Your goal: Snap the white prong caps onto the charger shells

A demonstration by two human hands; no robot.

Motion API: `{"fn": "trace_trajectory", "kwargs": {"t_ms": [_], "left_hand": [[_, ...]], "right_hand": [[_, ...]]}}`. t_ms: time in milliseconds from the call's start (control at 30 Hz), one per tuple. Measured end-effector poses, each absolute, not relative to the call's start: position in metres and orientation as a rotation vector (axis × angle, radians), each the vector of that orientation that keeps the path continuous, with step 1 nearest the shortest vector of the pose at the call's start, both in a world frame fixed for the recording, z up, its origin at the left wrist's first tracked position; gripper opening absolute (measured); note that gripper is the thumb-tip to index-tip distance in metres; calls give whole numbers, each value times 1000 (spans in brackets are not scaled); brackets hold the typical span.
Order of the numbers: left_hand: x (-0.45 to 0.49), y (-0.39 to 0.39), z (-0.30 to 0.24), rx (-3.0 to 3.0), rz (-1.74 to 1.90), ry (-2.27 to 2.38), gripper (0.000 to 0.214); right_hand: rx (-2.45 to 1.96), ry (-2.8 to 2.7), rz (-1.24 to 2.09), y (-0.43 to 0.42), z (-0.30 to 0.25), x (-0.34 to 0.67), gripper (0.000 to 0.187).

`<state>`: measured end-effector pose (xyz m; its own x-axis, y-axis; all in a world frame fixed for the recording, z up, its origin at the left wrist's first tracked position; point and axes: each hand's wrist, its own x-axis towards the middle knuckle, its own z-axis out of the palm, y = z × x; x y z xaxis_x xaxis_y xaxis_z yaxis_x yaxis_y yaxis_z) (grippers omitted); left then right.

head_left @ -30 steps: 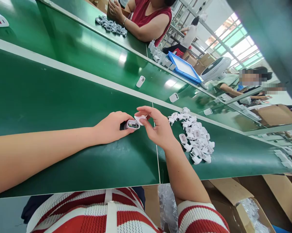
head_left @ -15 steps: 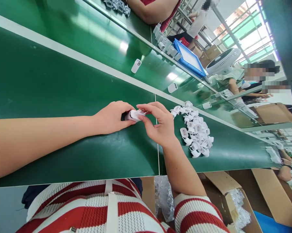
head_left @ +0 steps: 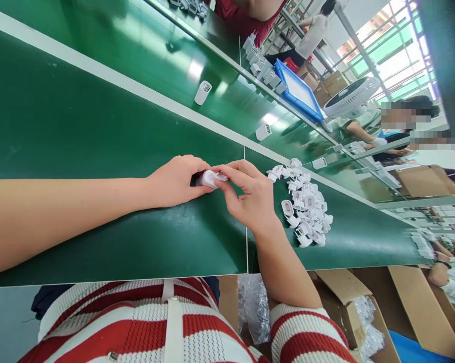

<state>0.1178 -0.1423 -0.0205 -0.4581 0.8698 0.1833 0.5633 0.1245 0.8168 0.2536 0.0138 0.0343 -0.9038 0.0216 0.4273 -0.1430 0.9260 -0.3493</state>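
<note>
Over the green tabletop, my left hand (head_left: pixel 178 182) is closed around a white charger housing (head_left: pixel 202 178), which lies on its side between thumb and fingers. At the housing's right end sits a white plug cap (head_left: pixel 213 178) with prongs pointing right. My right hand (head_left: pixel 250 194) pinches this cap between thumb and fingertips, which partly cover the prongs. Whether the cap is fully seated against the housing I cannot tell. To the right of my right hand lies a loose pile of white plug caps (head_left: pixel 308 204).
Beyond a pale divider strip (head_left: pixel 110 83), white housings (head_left: pixel 203 93) stand spaced along a shiny green belt (head_left: pixel 163 65). A blue tray (head_left: pixel 299 91) and a white fan (head_left: pixel 351 97) are farther back. Co-workers sit across and at the right. Cardboard boxes (head_left: pixel 419 302) stand below the table edge.
My right fingers have closed in over the prongs, and the cap is pressed nearer the housing. On the belt, the white housings have shifted left. My left hand has barely moved.
</note>
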Motion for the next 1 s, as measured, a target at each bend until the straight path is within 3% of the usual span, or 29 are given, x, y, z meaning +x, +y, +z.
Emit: {"fn": "trace_trajectory", "kwargs": {"t_ms": [233,733,1000], "left_hand": [[118,-142,-22,1404,1290,2050,38],[118,-142,-21,1395,1245,2069,32],[120,-142,-24,1362,1295,2083,33]], "right_hand": [[106,-2652,531,14,36,250,29],[-25,-2794,70,-3,51,248,30],[-102,-2797,93,-3,46,247,30]]}}
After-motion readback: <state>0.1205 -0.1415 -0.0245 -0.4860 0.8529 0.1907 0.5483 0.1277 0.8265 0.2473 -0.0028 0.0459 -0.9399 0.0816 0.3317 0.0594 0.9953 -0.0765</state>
